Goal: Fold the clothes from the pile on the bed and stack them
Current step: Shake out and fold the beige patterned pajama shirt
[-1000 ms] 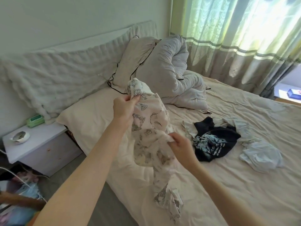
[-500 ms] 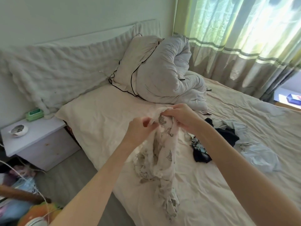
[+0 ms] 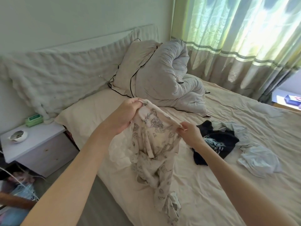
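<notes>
Two hands are on one garment: my left hand (image 3: 126, 115) grips one end of the top hem of the printed cream garment (image 3: 152, 144), fingers curled around the bunched edge, and my right hand (image 3: 189, 133) pinches the other end between thumb and fingertips. It hangs in the air between them, over the near side of the bed (image 3: 211, 185), its lower part twisted and trailing down onto the sheet.

My worry is that twist. If I lay it down like this, the tangled lower half will likely bunch under the top and the fold will come out lumpy. My right-hand pinch also looks slight, so a firm shake could pull the hem free, and the tail sits near the mattress edge, where it might slide to the floor.

The cloth looks thin and soft, cream with grey line-drawn motifs, partly translucent against the light. Its exact kind I cannot tell. Waiting further along the sheet are a black printed T-shirt (image 3: 215, 144) and a pale blue garment (image 3: 255, 155), both crumpled, touching each other.
</notes>
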`<action>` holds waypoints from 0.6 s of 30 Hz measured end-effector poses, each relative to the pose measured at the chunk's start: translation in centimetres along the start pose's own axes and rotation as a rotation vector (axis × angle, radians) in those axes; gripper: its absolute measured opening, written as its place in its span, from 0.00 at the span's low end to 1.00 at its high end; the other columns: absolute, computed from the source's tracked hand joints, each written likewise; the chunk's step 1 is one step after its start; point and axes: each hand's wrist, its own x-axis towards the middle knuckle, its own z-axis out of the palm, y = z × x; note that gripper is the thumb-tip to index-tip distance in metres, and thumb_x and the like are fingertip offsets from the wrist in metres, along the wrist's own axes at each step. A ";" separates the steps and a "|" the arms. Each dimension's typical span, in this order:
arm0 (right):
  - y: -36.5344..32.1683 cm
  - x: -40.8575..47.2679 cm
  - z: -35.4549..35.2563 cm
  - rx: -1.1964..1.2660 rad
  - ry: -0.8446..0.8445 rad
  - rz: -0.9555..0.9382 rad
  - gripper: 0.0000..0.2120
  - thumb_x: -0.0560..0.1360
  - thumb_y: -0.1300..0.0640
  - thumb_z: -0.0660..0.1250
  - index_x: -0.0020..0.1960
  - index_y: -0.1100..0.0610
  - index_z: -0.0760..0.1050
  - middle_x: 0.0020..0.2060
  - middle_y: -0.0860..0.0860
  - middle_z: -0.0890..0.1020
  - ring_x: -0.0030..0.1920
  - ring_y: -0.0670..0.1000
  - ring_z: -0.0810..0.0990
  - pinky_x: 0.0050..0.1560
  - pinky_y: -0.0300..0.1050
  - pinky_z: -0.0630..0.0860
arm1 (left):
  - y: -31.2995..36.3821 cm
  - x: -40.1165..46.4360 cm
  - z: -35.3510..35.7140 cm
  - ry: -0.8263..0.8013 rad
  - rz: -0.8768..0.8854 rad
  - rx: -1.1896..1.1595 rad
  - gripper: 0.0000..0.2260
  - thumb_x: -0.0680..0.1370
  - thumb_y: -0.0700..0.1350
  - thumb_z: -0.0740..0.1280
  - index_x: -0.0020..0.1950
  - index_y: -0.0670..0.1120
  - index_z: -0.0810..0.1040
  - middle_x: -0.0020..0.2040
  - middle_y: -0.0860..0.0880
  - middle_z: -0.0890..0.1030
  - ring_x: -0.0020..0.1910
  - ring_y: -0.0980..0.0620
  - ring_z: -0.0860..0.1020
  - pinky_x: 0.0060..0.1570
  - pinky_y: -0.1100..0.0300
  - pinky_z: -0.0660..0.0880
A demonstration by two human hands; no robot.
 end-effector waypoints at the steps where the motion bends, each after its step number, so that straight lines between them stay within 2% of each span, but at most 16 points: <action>1: -0.1 0.1 0.1 -0.011 0.006 0.016 0.10 0.78 0.61 0.60 0.38 0.57 0.71 0.34 0.48 0.75 0.40 0.51 0.73 0.33 0.42 0.66 | 0.4 -0.1 0.0 0.004 0.003 0.009 0.13 0.82 0.39 0.54 0.45 0.44 0.76 0.30 0.52 0.79 0.27 0.61 0.76 0.25 0.70 0.70; 4: -0.6 0.6 0.2 -0.038 -0.094 0.095 0.14 0.80 0.55 0.58 0.35 0.54 0.66 0.33 0.49 0.72 0.36 0.51 0.71 0.33 0.43 0.64 | 1.1 0.2 -1.0 0.051 0.031 0.070 0.15 0.81 0.38 0.53 0.38 0.43 0.73 0.23 0.54 0.74 0.21 0.61 0.71 0.22 0.68 0.65; 5: -0.6 0.7 0.1 0.045 -0.129 0.145 0.14 0.81 0.53 0.58 0.37 0.56 0.68 0.35 0.51 0.73 0.36 0.50 0.71 0.34 0.42 0.66 | 1.2 0.1 -1.5 0.069 0.034 0.079 0.17 0.81 0.37 0.52 0.35 0.44 0.73 0.21 0.55 0.72 0.19 0.61 0.68 0.21 0.68 0.63; 7: -0.6 0.8 -0.3 0.363 -0.201 0.284 0.16 0.81 0.50 0.59 0.47 0.63 0.74 0.42 0.57 0.77 0.39 0.51 0.73 0.42 0.43 0.73 | 1.0 0.1 -2.3 0.097 0.008 0.067 0.22 0.80 0.35 0.52 0.30 0.46 0.74 0.20 0.55 0.69 0.18 0.60 0.65 0.19 0.68 0.60; 8: -0.6 0.8 -0.6 0.481 -0.223 0.337 0.18 0.81 0.49 0.59 0.52 0.64 0.75 0.45 0.58 0.78 0.41 0.51 0.74 0.45 0.44 0.74 | 0.9 0.1 -2.7 0.116 -0.017 0.059 0.22 0.80 0.35 0.52 0.30 0.46 0.76 0.21 0.54 0.69 0.19 0.59 0.66 0.20 0.67 0.61; 9: -0.7 0.9 -1.1 0.510 -0.236 0.348 0.18 0.80 0.48 0.59 0.55 0.63 0.75 0.45 0.57 0.77 0.41 0.51 0.73 0.44 0.43 0.73 | 0.8 0.1 -2.9 0.133 -0.044 0.061 0.20 0.80 0.35 0.52 0.34 0.45 0.77 0.24 0.52 0.72 0.22 0.58 0.68 0.22 0.66 0.63; 11: -1.3 1.5 -2.0 0.416 -0.190 0.273 0.19 0.79 0.47 0.61 0.56 0.63 0.76 0.39 0.52 0.74 0.37 0.49 0.70 0.39 0.41 0.69 | 0.6 0.3 -3.6 0.164 -0.108 0.114 0.14 0.81 0.38 0.53 0.44 0.44 0.77 0.34 0.49 0.76 0.32 0.54 0.74 0.31 0.62 0.66; 13: -2.5 2.3 -3.2 0.300 -0.068 0.170 0.17 0.78 0.48 0.63 0.47 0.63 0.76 0.33 0.51 0.72 0.33 0.48 0.69 0.34 0.41 0.66 | 0.8 0.5 -4.3 0.178 -0.134 0.219 0.10 0.81 0.50 0.57 0.47 0.47 0.72 0.38 0.50 0.74 0.35 0.52 0.72 0.34 0.59 0.66; 14: -3.2 2.7 -3.8 0.272 -0.011 0.129 0.16 0.78 0.48 0.64 0.41 0.61 0.74 0.31 0.51 0.71 0.32 0.48 0.68 0.33 0.41 0.66 | 0.8 0.6 -4.6 0.160 -0.101 0.315 0.14 0.78 0.59 0.60 0.51 0.48 0.69 0.40 0.52 0.73 0.36 0.54 0.72 0.34 0.60 0.68; 16: -4.6 3.4 -5.0 0.298 0.034 0.091 0.15 0.78 0.50 0.64 0.37 0.59 0.71 0.31 0.52 0.72 0.32 0.50 0.70 0.34 0.43 0.69 | 1.0 0.5 -4.7 0.103 0.063 0.677 0.34 0.65 0.69 0.64 0.66 0.55 0.62 0.51 0.56 0.73 0.43 0.57 0.74 0.40 0.61 0.73; 17: -5.2 3.8 -5.5 0.401 0.007 0.112 0.13 0.78 0.52 0.64 0.40 0.60 0.73 0.34 0.55 0.75 0.35 0.52 0.74 0.38 0.45 0.73 | 0.9 0.6 -4.5 0.076 0.149 0.883 0.40 0.61 0.71 0.65 0.70 0.60 0.56 0.57 0.56 0.70 0.48 0.55 0.75 0.45 0.58 0.73; 18: -5.8 4.1 -6.0 0.560 -0.064 0.153 0.11 0.78 0.55 0.64 0.46 0.63 0.75 0.40 0.59 0.79 0.41 0.55 0.78 0.45 0.47 0.76 | 0.5 0.6 -4.2 0.049 0.194 1.041 0.43 0.61 0.71 0.67 0.71 0.64 0.53 0.60 0.53 0.68 0.50 0.53 0.75 0.47 0.56 0.73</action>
